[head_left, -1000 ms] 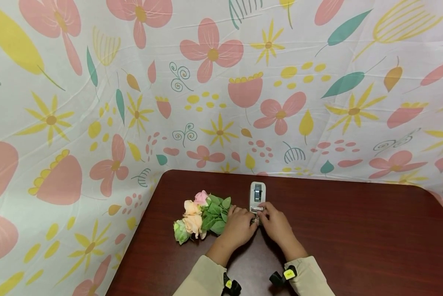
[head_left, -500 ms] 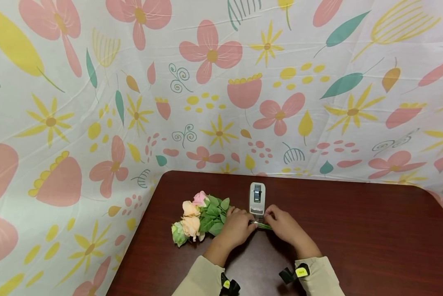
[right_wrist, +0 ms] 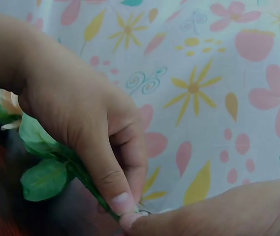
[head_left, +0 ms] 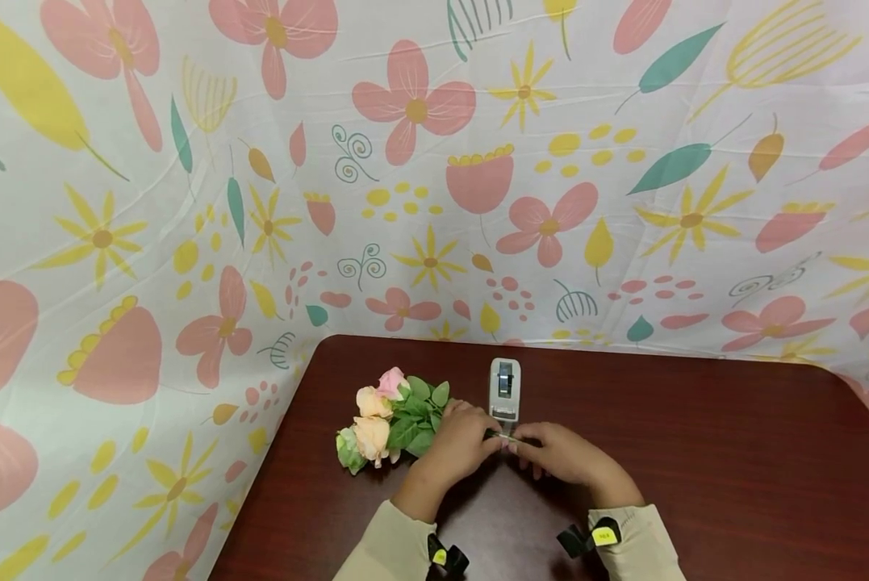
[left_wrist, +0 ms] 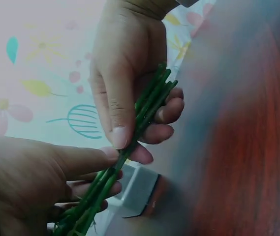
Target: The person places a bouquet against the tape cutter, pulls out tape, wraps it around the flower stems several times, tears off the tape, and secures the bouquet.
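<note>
A bunch of artificial roses (head_left: 372, 436) in pink, peach and pale green lies on the left of the table, its leaves (head_left: 418, 407) towards the hands. My left hand (head_left: 459, 444) grips the green stems (left_wrist: 100, 189) below the leaves, thumb on top. Against its fingertips, my right hand (head_left: 565, 453) pinches the same stems between thumb and fingers; the cut ends (left_wrist: 164, 78) stick out past that thumb. Just beyond the fingertips stands a grey-white tape dispenser (head_left: 504, 391), its front end near the stems. The hands hide most of the stems in the head view.
A dark red-brown table (head_left: 695, 452) carries everything. Behind it and to the left hangs a white cloth (head_left: 419, 202) printed with flowers. Black straps (head_left: 449, 557) with yellow labels are at both wrists.
My right hand has come away from the dispenser's front, moved right along the stems, and now pinches them lower, with its back turned up more. The left hand keeps its hold; the blooms shifted slightly.
</note>
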